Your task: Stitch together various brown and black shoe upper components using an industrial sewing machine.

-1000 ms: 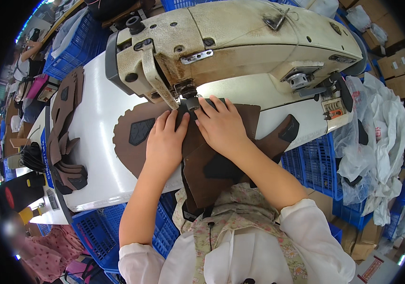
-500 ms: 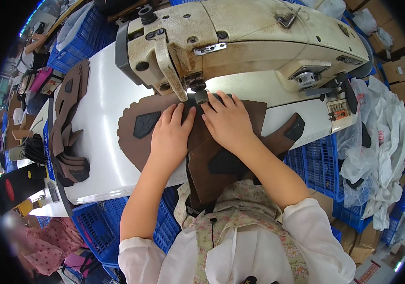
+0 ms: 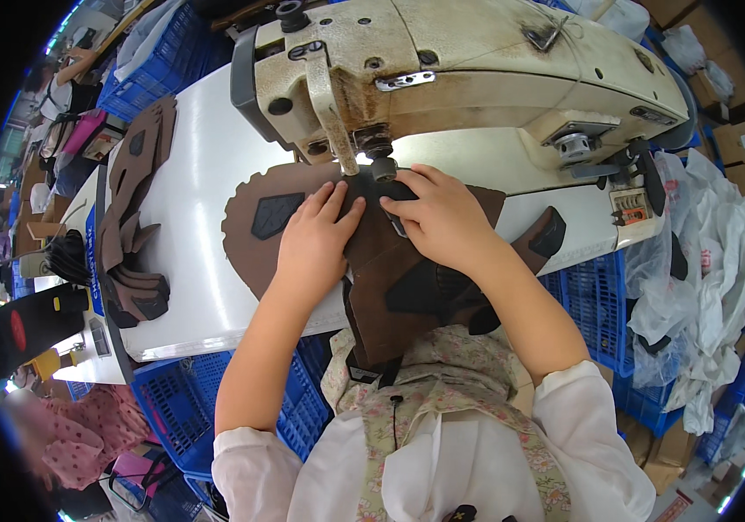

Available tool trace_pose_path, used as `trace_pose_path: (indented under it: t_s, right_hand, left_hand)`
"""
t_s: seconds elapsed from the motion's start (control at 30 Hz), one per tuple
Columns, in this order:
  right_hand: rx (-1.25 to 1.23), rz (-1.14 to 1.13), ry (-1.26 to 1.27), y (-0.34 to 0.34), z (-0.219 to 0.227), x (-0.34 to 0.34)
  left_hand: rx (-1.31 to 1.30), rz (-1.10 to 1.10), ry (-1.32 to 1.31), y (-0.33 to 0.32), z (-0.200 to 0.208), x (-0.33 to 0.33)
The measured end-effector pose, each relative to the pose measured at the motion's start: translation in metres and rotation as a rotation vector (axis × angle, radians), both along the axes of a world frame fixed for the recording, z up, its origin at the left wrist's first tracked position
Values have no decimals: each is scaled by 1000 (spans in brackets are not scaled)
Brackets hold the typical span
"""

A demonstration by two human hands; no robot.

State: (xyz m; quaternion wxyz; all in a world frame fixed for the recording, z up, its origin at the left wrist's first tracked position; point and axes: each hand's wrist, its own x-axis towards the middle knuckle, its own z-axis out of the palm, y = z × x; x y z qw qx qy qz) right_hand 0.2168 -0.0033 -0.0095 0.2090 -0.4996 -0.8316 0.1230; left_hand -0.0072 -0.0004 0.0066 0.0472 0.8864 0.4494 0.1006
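A brown fabric piece [image 3: 255,252] with a scalloped edge and black patches lies under the head of a sewing machine [image 3: 477,100]. My left hand [image 3: 316,239] rests on it left of the needle area, fingers laid flat and pointing at the presser foot [image 3: 383,167]. On the other side, my right hand [image 3: 444,217] touches the fabric with thumb and forefinger apart, close by the foot. A thin pale-edged dark strip shows beneath that thumb. The fabric's lower part, with a larger black patch [image 3: 429,287], hangs over the table edge towards my lap. The needle tip is hidden.
More brown pieces [image 3: 133,200] lie stacked at the table's left. Blue crates [image 3: 177,409] stand below the white tabletop [image 3: 194,287], and clear plastic bags [image 3: 712,261] hang at the right. Other people [image 3: 85,435] sit at the left.
My right hand has shifted slightly right, its fingers drawn in, baring a dark strip under the thumb. The left hand stays on the fabric. The whole view has shifted a little.
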Motion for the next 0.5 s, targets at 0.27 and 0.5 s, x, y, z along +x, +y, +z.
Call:
trace_pose_path:
  t_s: [0.27,0.5]
  right_hand:
    - [67,-19,-46,-7,-2,-3]
    - [78,-10,-84,-6,-4,-3]
  left_hand:
    - [-72,33,27,-1,14,0]
    - [-131,20,-48,-1,10,-11]
